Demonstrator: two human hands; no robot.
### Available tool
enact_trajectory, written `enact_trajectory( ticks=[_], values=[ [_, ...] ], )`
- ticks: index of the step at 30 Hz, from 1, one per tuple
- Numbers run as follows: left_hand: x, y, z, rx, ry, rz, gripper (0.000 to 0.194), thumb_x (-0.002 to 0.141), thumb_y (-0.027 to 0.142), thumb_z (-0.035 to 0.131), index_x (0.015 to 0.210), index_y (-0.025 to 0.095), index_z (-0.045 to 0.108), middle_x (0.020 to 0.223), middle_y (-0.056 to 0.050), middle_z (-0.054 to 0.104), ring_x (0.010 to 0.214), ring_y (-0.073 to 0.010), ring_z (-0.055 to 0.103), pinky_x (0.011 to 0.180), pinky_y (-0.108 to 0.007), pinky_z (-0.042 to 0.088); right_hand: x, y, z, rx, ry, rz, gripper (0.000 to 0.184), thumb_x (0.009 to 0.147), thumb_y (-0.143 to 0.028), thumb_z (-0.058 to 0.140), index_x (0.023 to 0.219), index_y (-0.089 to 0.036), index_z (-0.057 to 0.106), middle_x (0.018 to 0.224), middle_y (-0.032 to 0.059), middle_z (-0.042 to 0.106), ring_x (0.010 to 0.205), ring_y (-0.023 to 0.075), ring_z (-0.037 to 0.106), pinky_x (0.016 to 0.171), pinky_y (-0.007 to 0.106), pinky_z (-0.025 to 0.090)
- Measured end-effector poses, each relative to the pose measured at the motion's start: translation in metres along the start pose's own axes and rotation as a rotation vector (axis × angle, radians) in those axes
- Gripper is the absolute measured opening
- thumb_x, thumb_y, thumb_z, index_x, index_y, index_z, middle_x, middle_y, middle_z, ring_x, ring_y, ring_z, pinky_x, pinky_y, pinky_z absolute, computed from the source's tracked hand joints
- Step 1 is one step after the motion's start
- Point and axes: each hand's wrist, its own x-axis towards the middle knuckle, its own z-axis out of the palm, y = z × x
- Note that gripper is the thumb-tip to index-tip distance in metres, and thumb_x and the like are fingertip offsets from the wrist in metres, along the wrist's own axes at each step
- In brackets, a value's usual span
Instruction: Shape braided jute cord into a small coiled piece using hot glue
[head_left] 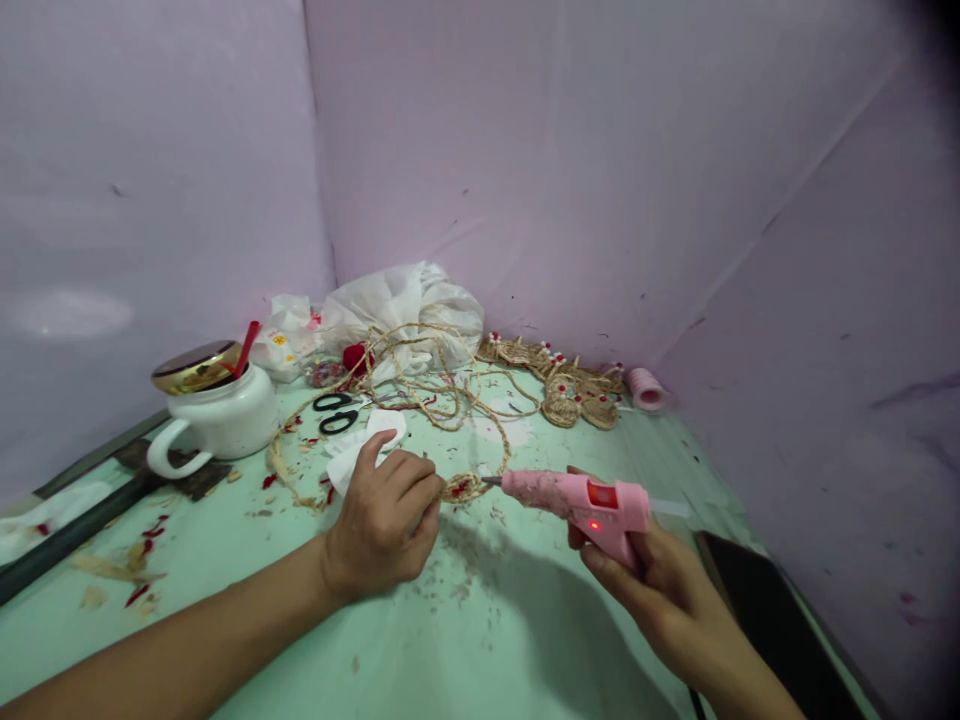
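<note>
In my right hand [637,575] is a pink hot glue gun [562,497] with a small red light lit on its side. Its metal nozzle points left and meets or nearly meets the edge of a small coiled straw-rope piece [463,488]. My left hand [390,515] pinches the left end of that piece; the fingertips are partly hidden behind the hand. Red bits show in the coil. From it a long braided straw rope [504,440] runs up and loops loosely across the table. White paper or felt cutouts [386,428] lie just behind my left hand.
Black-handled scissors [337,420] lie behind the cutouts. A white mug [225,412] with a gold lid [196,368] stands left, beside a hammer [82,530]. White plastic bags [420,300], finished-looking coiled straw pieces [574,395] and a pink spool [646,390] line the back. A dark flat object [772,620] lies right.
</note>
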Motion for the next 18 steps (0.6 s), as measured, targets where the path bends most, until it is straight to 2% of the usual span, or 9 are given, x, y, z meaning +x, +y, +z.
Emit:
enact_trajectory(
  ticks=[18],
  values=[
    [-0.0026,0.0007,-0.0008,0.043,-0.025,0.105,0.015,0.071,0.007,0.054,0.084,0.012,0.060,0.080,-0.006,0.063,0.077,-0.0172,0.056,0.095,-0.052,0.033,0.0015,-0.0063,-0.0011,-0.015,-0.040,0.013,0.016,0.077,-0.035,0.055,0.073,-0.020,0.054,0.064,-0.0005,0.050,0.057,0.0138,0.047,0.051,0.024,0.041]
  ],
)
